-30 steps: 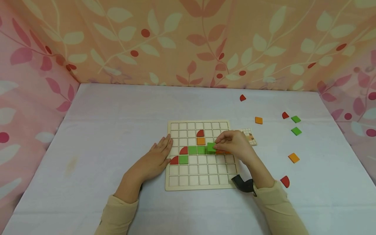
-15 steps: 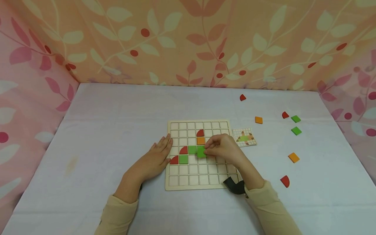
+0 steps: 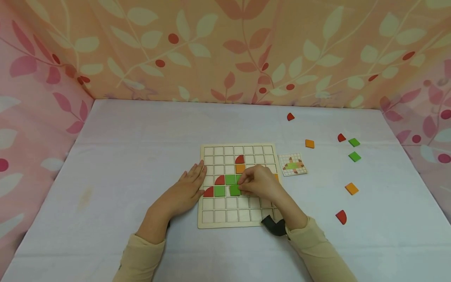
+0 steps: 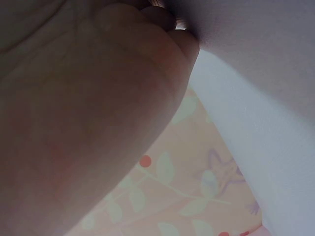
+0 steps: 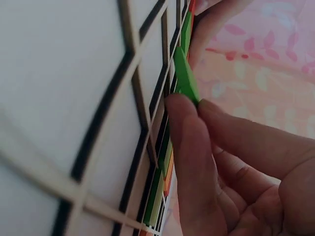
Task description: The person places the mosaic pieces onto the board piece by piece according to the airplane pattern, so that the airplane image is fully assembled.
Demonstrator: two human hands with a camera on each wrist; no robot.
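Observation:
My right hand point(image 3: 260, 182) pinches a green square tile point(image 3: 234, 190) by its edge, low over the wooden grid board point(image 3: 214, 216). In the right wrist view that tile point(image 5: 186, 78) is tilted, one edge down at the grid and the other between thumb and fingertips. Left of it a green square point(image 3: 220, 191) and a red quarter-round piece point(image 3: 209, 192) lie in cells. One row up lie another red quarter-round point(image 3: 220, 180) and green squares point(image 3: 230, 179), partly hidden by the right hand. My left hand point(image 3: 184, 194) rests with extended fingers at the board's left edge.
A small pattern card point(image 3: 293, 164) lies right of the board. Farther right are loose orange squares point(image 3: 351, 188), green squares point(image 3: 354, 156) and red quarter-rounds point(image 3: 341, 217). A black strap point(image 3: 274, 226) hangs by the right wrist. Patterned cloth walls point(image 3: 225, 51) enclose the table.
My right hand has carried the green tile left and toward me, down to the row with the other green square. The card has come fully into sight. The left hand stays put.

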